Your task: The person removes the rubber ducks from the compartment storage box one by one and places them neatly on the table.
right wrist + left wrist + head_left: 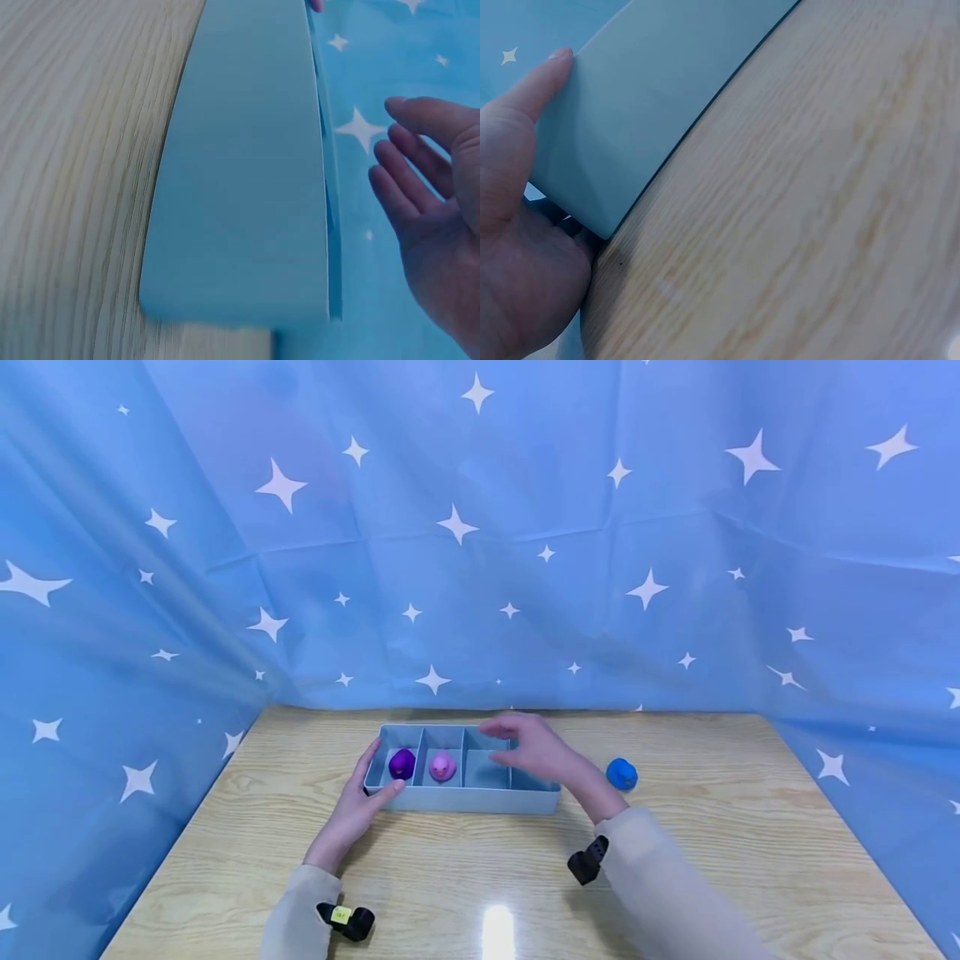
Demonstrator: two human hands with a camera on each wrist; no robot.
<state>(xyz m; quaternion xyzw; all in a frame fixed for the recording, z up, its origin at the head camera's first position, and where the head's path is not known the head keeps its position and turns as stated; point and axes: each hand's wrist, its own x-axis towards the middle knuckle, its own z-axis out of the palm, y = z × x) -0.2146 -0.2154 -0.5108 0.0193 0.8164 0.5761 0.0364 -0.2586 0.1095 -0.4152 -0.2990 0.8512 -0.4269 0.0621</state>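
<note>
Lower centre of frame: pale-blue, four-compartment tray (480, 801) holds purple toy (402, 764) and pink toy (442, 767); left hand (362, 799) grips tray's end, right hand (536, 748) empty above, fingers loosely parted.

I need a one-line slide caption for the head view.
Left hand grips a divided tray with a purple toy and a pink toy; right hand hovers above; a blue toy lies outside.

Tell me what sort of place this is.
Probably a staged recording corner: a blue star-patterned backdrop hangs behind and at both sides of a wood-grain table, and black wrist devices are in view.
</note>
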